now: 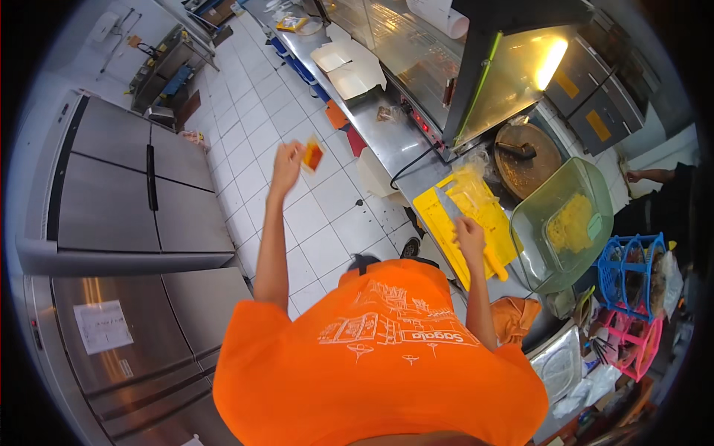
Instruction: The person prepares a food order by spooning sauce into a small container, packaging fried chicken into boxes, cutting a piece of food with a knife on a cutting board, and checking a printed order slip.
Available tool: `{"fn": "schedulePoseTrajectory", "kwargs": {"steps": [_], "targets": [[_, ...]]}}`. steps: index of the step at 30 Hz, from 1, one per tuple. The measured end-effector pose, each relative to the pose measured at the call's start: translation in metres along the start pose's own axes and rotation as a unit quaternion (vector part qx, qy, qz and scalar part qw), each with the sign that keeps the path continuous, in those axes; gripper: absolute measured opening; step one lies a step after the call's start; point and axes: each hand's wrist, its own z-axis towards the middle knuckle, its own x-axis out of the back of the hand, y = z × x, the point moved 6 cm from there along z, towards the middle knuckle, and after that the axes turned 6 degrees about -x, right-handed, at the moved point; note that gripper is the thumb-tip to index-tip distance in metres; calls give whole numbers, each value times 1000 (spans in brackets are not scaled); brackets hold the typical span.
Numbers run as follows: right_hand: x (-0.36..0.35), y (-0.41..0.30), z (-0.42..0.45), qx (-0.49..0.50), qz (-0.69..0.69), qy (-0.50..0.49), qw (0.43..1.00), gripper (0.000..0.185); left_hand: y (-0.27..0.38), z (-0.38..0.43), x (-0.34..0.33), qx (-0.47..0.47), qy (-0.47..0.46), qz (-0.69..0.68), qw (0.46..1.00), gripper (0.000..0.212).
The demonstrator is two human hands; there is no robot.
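My left hand (pixel 287 165), raised over the tiled floor, pinches a small clear sachet (pixel 313 156) with orange-red contents, blurred by motion. On the right, my right hand (pixel 469 240) is closed around a kitchen knife (pixel 448 205) where its blade meets the yellow handle. The blade points away from me over a yellow cutting board (pixel 453 252) strewn with yellow scraps. A crumpled clear plastic bag (pixel 471 173) lies at the board's far end. Right of the board stands a green translucent tub (pixel 530 245) holding yellow shredded food (pixel 570 223).
A lit glass display warmer (pixel 413 61) stands on the steel counter (pixel 385 131), beside an open carton box (pixel 351 69). Behind the board is a large round lid (pixel 527 159). Steel refrigerators (pixel 111 184) line the left. Another person's arm (pixel 652 175) shows at far right.
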Motion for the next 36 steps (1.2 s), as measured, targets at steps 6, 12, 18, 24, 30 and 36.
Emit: {"fn": "schedulePoseTrajectory", "kwargs": {"steps": [6, 12, 18, 24, 30, 36], "targets": [[-163, -67, 114, -171, 286, -179, 926, 30, -52, 196, -10, -58, -17, -11, 998, 26], [-232, -58, 256, -225, 450, -37, 863, 13, -131, 377, -66, 15, -92, -141, 986, 25], [-273, -35, 292, -249, 502, 125, 819, 15, -196, 499, -123, -184, -122, 75, 972, 27], [-290, -72, 249, -263, 447, 385, 763, 16, -216, 536, -144, -368, -190, 132, 901, 13], [-301, -75, 258, -219, 474, 440, 731, 15, -221, 559, -148, -484, -236, 93, 838, 8], [-311, -154, 222, -35, 115, 553, 824, 24, -255, 575, -153, -527, -183, 66, 828, 13]]}}
